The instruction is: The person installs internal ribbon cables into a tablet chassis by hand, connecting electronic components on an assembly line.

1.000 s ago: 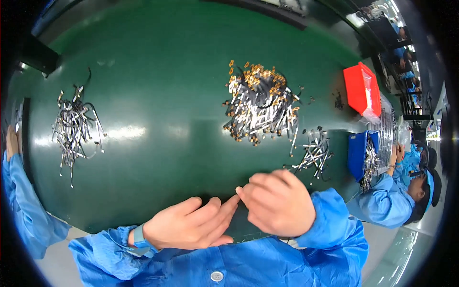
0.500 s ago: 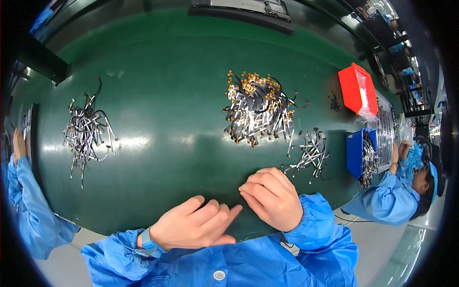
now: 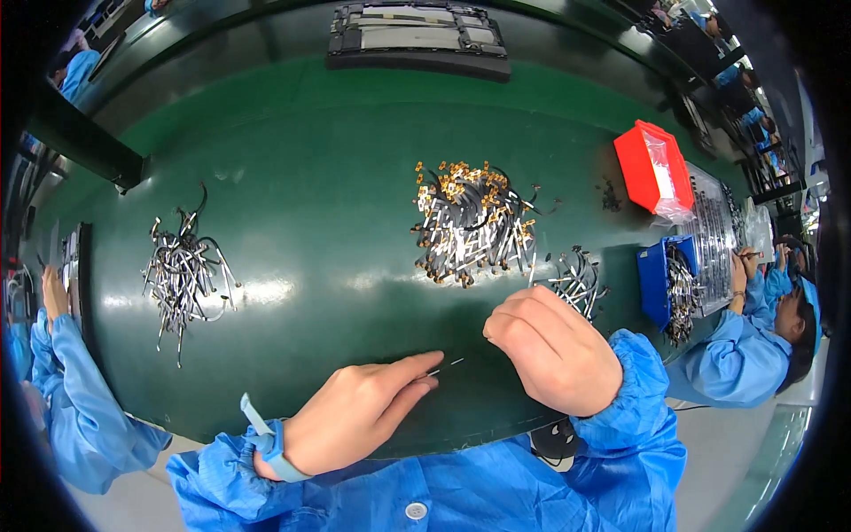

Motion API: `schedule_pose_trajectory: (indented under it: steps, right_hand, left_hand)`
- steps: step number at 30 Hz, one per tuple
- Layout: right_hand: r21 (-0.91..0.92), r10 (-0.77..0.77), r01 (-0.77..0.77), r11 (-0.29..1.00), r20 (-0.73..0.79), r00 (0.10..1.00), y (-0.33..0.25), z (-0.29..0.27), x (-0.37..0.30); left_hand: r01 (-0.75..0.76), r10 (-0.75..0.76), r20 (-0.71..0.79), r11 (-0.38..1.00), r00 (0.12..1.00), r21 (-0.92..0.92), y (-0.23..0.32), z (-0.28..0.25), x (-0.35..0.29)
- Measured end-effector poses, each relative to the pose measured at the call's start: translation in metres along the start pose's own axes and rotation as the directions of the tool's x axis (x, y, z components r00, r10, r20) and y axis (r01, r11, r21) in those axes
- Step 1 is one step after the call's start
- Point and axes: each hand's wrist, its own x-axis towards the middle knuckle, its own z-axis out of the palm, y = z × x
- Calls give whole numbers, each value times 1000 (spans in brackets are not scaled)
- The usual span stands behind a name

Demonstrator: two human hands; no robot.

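My left hand [image 3: 359,408], with a light blue band at the wrist, is low over the green table, thumb and forefinger pinched on a thin silver strip [image 3: 456,361], seemingly a short cable. To its right, my right hand [image 3: 557,350] is closed with fingertips together; what they hold, if anything, is hidden. Just beyond the right hand lies a small pile of short black-and-silver cables [image 3: 581,279], which it partly covers. Behind stands a large heap of similar cables with gold connector ends [image 3: 470,222]. Another cable pile [image 3: 186,275] lies to the left.
On the right are a red bin [image 3: 634,168] with a plastic bag, a blue bin [image 3: 653,284] full of cables and a clear tray [image 3: 709,239]. A black frame-like device [image 3: 417,40] lies at the far edge. People in blue sleeves work on both sides.
My right hand has moved right and come up to the small cable pile. My left thumb and forefinger have closed, and a thin strip now shows between them. The view has shifted slightly.
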Motion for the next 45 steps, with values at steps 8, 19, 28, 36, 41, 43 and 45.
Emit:
schedule_pose_trajectory:
  steps: [8,19,28,36,41,43,45]
  right_hand:
    - [5,-86,91,996,-275,958,-14,1,-10]
    - [582,263,-103,806,-197,945,-34,6,-10]
    - [246,197,-104,964,-389,900,-35,4,-8]
    - [220,118,-35,975,-373,920,-40,8,-5]
    - [236,97,-25,972,-303,948,-37,2,-5]
    - [161,38,13,987,-308,951,-37,1,-5]
    - [15,-73,79,997,-251,965,-37,-1,-3]
  left_hand:
    - [118,-151,-22,849,988,-516,5,10,6]
    - [-270,269,-199,963,942,20,23,18,3]
    - [-213,136,-238,918,962,-334,21,21,2]
    - [-339,431,-315,889,845,306,16,23,-1]
    - [-451,618,-279,752,735,480,6,19,4]
    - [-464,642,-272,730,717,502,5,19,3]
    - [-447,609,-260,755,749,480,3,18,1]
